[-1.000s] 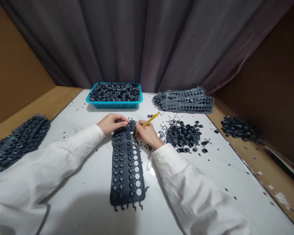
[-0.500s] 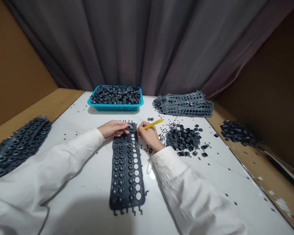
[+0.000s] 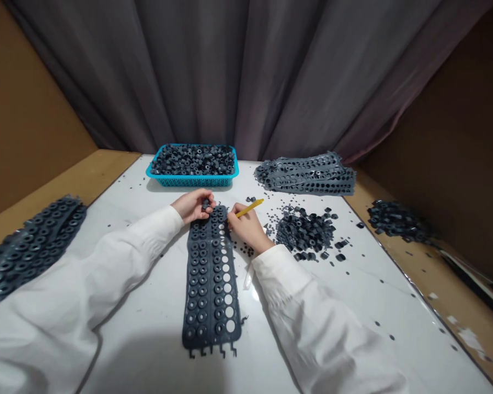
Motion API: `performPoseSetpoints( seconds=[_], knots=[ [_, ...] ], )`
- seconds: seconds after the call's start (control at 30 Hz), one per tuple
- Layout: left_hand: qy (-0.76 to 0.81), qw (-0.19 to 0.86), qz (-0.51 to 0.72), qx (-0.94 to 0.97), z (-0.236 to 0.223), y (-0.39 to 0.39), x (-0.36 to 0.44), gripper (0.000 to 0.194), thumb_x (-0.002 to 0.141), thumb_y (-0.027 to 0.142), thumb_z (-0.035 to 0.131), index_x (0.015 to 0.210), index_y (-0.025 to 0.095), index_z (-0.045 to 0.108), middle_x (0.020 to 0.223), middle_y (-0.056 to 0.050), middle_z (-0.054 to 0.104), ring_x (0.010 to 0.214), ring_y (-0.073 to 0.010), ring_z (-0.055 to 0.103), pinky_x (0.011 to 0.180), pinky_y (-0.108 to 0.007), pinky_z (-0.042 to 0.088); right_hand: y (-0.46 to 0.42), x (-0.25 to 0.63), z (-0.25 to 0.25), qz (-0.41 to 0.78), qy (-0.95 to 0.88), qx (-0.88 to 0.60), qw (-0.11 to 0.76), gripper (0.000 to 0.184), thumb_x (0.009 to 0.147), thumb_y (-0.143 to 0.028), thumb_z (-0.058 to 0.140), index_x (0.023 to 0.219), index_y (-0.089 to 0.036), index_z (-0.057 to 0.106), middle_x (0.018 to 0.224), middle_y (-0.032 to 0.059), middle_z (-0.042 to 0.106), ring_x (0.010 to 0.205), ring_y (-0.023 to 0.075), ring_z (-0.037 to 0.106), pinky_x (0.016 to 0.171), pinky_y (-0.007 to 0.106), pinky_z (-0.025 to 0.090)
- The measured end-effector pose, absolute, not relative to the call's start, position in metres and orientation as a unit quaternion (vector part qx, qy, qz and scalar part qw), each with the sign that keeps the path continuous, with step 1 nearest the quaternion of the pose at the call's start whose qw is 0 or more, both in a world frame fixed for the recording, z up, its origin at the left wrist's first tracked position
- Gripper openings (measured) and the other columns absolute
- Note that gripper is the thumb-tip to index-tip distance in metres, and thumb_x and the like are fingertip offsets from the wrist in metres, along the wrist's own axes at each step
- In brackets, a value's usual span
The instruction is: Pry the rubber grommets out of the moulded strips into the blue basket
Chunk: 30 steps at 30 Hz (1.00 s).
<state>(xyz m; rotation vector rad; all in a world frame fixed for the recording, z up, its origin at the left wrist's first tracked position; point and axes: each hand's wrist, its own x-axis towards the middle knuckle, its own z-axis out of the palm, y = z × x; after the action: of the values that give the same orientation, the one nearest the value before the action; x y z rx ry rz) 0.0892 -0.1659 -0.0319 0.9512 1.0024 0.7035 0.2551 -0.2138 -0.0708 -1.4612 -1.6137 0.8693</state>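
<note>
A dark rubber sheet [image 3: 208,284] with rows of raised rings lies lengthwise in front of me, its right-hand row punched into white holes along most of its length. My left hand [image 3: 195,205] is at the sheet's far left corner, fingers curled around a small black rubber ring [image 3: 206,203]. At the far right edge of the sheet my right hand [image 3: 246,221] grips a yellow pen-like tool [image 3: 251,207]. The tool's lower tip is hidden by the fingers.
A blue basket [image 3: 193,179] full of black rubber rings stands at the back. Punched sheets [image 3: 306,174] are stacked at back right. Loose rubber pieces [image 3: 306,230] are heaped on the right, with another heap [image 3: 396,220] beyond the table edge. More ringed sheets [image 3: 33,243] lie at left.
My left hand has drawn back slightly left and up from the sheet's right rows, carrying the rubber ring. My right hand stays by the right edge with the yellow tool.
</note>
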Motion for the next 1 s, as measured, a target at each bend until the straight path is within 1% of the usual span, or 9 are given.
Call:
performPoseSetpoints(
  seconds=[0.1,0.17,0.33,0.4,0.5,0.6,0.7,0.87,1.0],
  knots=[
    [0.468,0.664,0.305,0.497,-0.036,-0.161,0.094,0.011,0.071,0.023,0.054,0.077,0.014,0.053,0.057,0.002,0.049,0.042,-0.0063,0.038,0.039,-0.017,0.027,-0.214,0.255,-0.069,0.333,-0.638,-0.581,0.38,0.014,0.072,-0.02,0.045,0.058,-0.02,0.045,0.051,-0.0031,0.053,0.054,0.0129,0.048,0.056,0.023,0.036],
    [0.473,0.587,0.27,0.599,-0.04,-0.157,0.095,0.018,0.072,0.021,0.053,0.087,0.014,0.058,0.058,0.002,0.052,0.043,-0.0067,0.038,0.042,-0.018,0.029,-0.213,0.255,-0.069,0.332,-0.64,-0.581,0.378,0.014,0.072,-0.02,0.045,0.058,-0.02,0.045,0.051,-0.0029,0.053,0.055,0.0132,0.049,0.056,0.023,0.037],
    [0.38,0.234,0.112,0.888,-0.039,-0.157,0.094,0.019,0.072,0.025,0.057,0.082,0.012,0.067,0.062,-0.002,0.058,0.06,-0.0145,0.053,0.059,-0.026,0.041,-0.212,0.256,-0.073,0.334,-0.638,-0.581,0.38,0.013,0.072,-0.021,0.046,0.059,-0.02,0.047,0.053,-0.0025,0.054,0.056,0.0132,0.049,0.056,0.023,0.037],
    [0.335,0.152,0.061,0.928,-0.037,-0.159,0.098,0.017,0.07,0.023,0.061,0.081,0.012,0.069,0.067,-0.004,0.062,0.064,-0.0169,0.056,0.062,-0.027,0.042,-0.212,0.256,-0.073,0.332,-0.636,-0.584,0.379,0.012,0.072,-0.021,0.046,0.059,-0.02,0.047,0.053,-0.0025,0.054,0.056,0.0132,0.049,0.056,0.023,0.037],
    [0.3,0.082,0.006,0.95,-0.037,-0.163,0.105,0.011,0.071,0.02,0.062,0.076,0.013,0.069,0.073,-0.007,0.064,0.071,-0.019,0.06,0.067,-0.027,0.044,-0.213,0.256,-0.071,0.326,-0.635,-0.589,0.379,0.013,0.071,-0.021,0.046,0.059,-0.02,0.046,0.053,-0.0024,0.053,0.057,0.0134,0.048,0.057,0.023,0.037],
    [0.298,0.033,-0.035,0.953,-0.04,-0.166,0.108,0.014,0.078,0.017,0.055,0.076,0.014,0.069,0.078,-0.008,0.064,0.076,-0.0191,0.061,0.07,-0.027,0.045,-0.214,0.255,-0.07,0.324,-0.636,-0.591,0.376,0.013,0.071,-0.021,0.046,0.058,-0.02,0.045,0.053,-0.0022,0.053,0.057,0.0138,0.048,0.057,0.023,0.037],
    [0.294,0.019,-0.004,0.956,-0.046,-0.167,0.101,0.022,0.085,0.017,0.046,0.079,0.014,0.068,0.08,-0.008,0.064,0.08,-0.0183,0.061,0.073,-0.027,0.045,-0.214,0.256,-0.07,0.32,-0.642,-0.586,0.375,0.012,0.071,-0.02,0.047,0.059,-0.02,0.046,0.053,-0.0023,0.053,0.057,0.0139,0.049,0.057,0.023,0.037],
    [0.306,0.105,0.153,0.934,-0.059,-0.164,0.086,0.023,0.086,0.022,0.045,0.084,0.015,0.067,0.08,-0.006,0.067,0.077,-0.0166,0.061,0.074,-0.027,0.047,-0.213,0.255,-0.069,0.32,-0.654,-0.582,0.362,0.012,0.073,-0.021,0.047,0.06,-0.02,0.047,0.054,-0.0019,0.055,0.058,0.0146,0.051,0.058,0.024,0.038],
    [0.317,0.134,0.148,0.927,-0.061,-0.162,0.085,0.021,0.084,0.025,0.049,0.082,0.015,0.068,0.078,-0.006,0.068,0.075,-0.017,0.062,0.073,-0.028,0.047,-0.215,0.255,-0.067,0.338,-0.645,-0.576,0.373,0.012,0.072,-0.02,0.046,0.06,-0.02,0.047,0.053,-0.0024,0.055,0.058,0.0143,0.052,0.059,0.024,0.039]
  ],
)
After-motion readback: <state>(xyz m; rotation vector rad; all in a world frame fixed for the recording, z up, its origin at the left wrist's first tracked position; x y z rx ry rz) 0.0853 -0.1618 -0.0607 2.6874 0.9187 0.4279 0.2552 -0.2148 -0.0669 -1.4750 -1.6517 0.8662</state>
